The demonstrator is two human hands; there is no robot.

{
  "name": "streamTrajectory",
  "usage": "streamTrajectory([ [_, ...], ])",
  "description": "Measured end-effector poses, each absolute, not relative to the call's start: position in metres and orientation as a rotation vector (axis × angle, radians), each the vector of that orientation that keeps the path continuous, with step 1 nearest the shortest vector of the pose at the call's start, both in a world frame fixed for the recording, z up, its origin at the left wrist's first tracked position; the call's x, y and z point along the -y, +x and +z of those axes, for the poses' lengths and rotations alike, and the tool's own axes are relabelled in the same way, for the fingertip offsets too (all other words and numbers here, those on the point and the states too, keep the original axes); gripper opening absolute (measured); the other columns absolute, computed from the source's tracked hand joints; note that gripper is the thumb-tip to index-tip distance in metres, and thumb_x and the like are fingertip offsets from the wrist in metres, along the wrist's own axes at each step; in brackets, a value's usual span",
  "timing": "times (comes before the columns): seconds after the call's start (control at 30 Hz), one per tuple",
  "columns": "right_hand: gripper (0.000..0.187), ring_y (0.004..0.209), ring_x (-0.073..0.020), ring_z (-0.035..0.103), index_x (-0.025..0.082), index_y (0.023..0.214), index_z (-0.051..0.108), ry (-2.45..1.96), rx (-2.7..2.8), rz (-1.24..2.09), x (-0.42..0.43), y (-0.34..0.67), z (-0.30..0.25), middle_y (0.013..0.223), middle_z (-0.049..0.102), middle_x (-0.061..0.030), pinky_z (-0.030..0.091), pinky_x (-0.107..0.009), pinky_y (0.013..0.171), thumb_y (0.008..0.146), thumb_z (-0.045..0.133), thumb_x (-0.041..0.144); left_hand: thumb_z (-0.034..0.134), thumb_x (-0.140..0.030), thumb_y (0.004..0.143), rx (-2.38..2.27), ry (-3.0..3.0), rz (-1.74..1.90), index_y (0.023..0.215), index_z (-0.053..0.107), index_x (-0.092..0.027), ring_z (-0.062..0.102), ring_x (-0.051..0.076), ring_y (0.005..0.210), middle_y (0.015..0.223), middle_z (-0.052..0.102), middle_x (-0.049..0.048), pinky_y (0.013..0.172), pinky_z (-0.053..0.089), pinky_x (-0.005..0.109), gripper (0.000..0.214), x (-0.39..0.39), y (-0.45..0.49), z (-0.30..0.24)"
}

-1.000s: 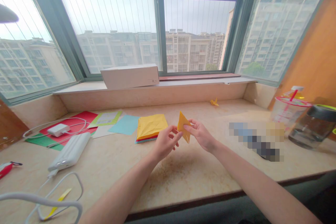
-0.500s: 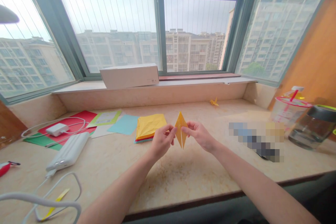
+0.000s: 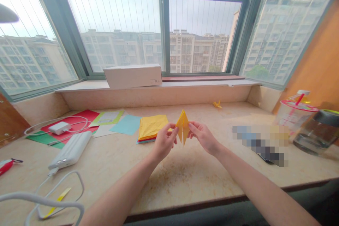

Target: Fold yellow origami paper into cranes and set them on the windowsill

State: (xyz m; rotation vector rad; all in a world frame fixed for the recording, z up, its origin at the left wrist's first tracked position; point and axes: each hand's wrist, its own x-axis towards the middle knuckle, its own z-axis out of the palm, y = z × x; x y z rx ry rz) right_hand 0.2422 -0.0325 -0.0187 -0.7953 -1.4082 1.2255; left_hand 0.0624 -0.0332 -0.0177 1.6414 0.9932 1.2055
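- At centre frame, my left hand (image 3: 164,140) and right hand (image 3: 202,135) pinch folded yellow paper (image 3: 182,117).
- Its flaps (image 3: 180,131) have just parted wider below, looking freer to handle.

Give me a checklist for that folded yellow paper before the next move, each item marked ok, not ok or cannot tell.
1. Left hand grips the folded yellow paper on its left side: ok.
2. Right hand grips its right side: ok.
3. Lower points visibly parted: ok.
4. Creases sharp: cannot tell, too small.
5. Paper stack untouched by the left hand: cannot tell, they overlap in view.
6. Power bank apart from both hands: ok.
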Motion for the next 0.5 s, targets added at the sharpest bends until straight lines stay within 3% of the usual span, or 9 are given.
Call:
streamTrajectory([
  [0.13, 0.038, 0.067, -0.014, 0.06, 0.019, 0.094, 0.071, -0.76, 1.445, 1.27, 0.0354, 0.2424, -0.0176, 0.082, 0.07, -0.005, 0.043, -0.027, 0.064, 0.089, 0.056, 0.053, 0.06, -0.047, 0.084, -0.953, 1.58, 1.325, 0.11, 0.049, -0.021, 0.053, 0.005, 0.042, 0.084, 0.057, -0.0023, 0.032, 0.033, 0.014, 0.038, 0.0291, 0.0621, -0.0202],
  [0.27, 0.037, 0.071, -0.0154, 0.062, 0.019, 0.099, 0.071, -0.733, 1.485, 1.325, 0.0393, 0.2423, -0.015, 0.084, 0.071, -0.0054, 0.044, -0.028, 0.067, 0.09, 0.055, 0.052, 0.061, -0.046, 0.083, -0.939, 1.562, 1.361, 0.106, 0.044, -0.023, 0.053, 0.005, 0.041, 0.089, 0.056, -0.003, 0.03, 0.033, 0.015, 0.036, 0.0272, 0.0617, -0.0217],
  [0.5, 0.037, 0.07, -0.0149, 0.063, 0.02, 0.107, 0.07, -0.733, 1.48, 1.32, 0.038, 0.2425, -0.0151, 0.085, 0.072, -0.0046, 0.045, -0.029, 0.069, 0.083, 0.068, 0.047, 0.058, -0.048, 0.086, -0.996, 1.61, 1.271, 0.094, 0.052, -0.018, 0.047, 0.007, 0.038, 0.055, 0.052, -0.0071, 0.036, 0.034, 0.016, 0.031, 0.0336, 0.0628, -0.0184],
])
